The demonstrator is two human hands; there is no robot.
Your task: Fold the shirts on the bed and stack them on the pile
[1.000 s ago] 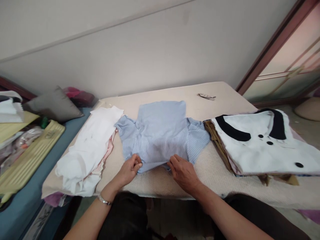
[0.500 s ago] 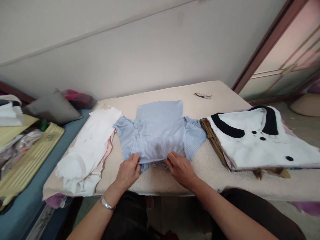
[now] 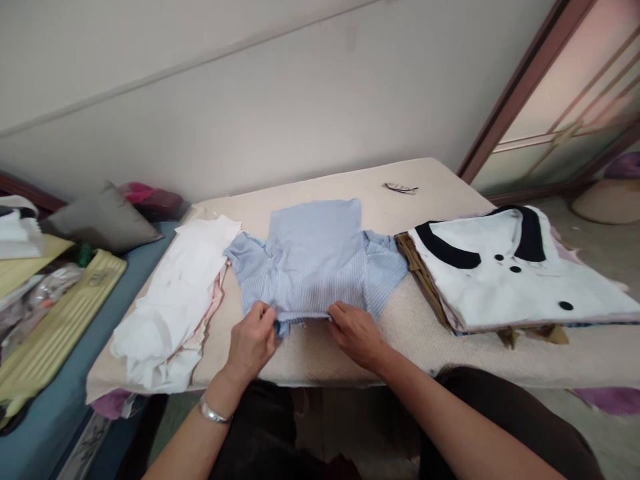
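A light blue striped shirt (image 3: 315,260) lies in front of me on the cream-covered table (image 3: 320,363), its short sleeves spread out to both sides. My left hand (image 3: 253,333) pinches the near edge of the shirt at its left end. At the right end of that same edge, my right hand (image 3: 354,333) has its fingers closed on the cloth. Between them the edge is stretched fairly straight, and a bit of the shirt shows beneath it. The fingertips are partly hidden by the knuckles.
White garments (image 3: 180,293) lie heaped on the left. A stack of folded clothes at right is topped by a white garment with black trim (image 3: 520,287). Glasses (image 3: 400,189) rest near the back. A yellow suitcase (image 3: 65,327) and grey cushion (image 3: 107,217) are further left.
The near edge of the shirt now looks rolled or folded slightly further under between my hands, and the small label below it is less visible. Both hands keep hold; the view has shifted slightly.
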